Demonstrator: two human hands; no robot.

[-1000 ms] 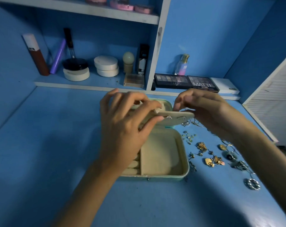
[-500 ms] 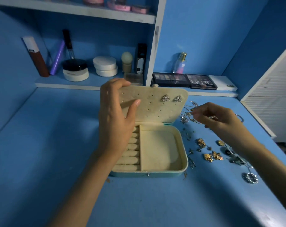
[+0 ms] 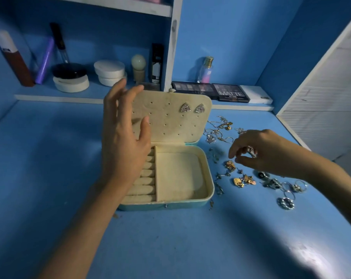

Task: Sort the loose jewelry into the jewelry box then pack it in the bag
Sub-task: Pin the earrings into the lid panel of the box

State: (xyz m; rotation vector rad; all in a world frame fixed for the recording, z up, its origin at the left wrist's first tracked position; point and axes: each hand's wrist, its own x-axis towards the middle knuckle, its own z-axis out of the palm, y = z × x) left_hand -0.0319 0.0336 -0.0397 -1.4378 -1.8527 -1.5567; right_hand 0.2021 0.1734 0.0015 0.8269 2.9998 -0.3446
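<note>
Blue desk [image 3: 50,178] and blue shelving frame the work area. Step in hand: sorting, at an early stage. The box [image 3: 190,204] lies open at centre, lid [image 3: 170,121] upright; one earring pair [image 3: 192,108] is pinned in the lid, while the tray and ring rolls appear empty. Loose jewelry [image 3: 239,178] lies scattered on the desk just right of the box.

Right hand [image 3: 267,154] hovers over that scatter, grip half-closed; a small piece may sit between its fingers, but the view is too blurred to confirm. A gold earring [image 3: 230,165] lies just beside the thumb.

Left hand [image 3: 124,141] is spread, grasping nothing, in front of the lid's left part; contact cannot be told.

Next move: pinch one small piece cleanly and carry it left into the box. No bag is visible.
</note>
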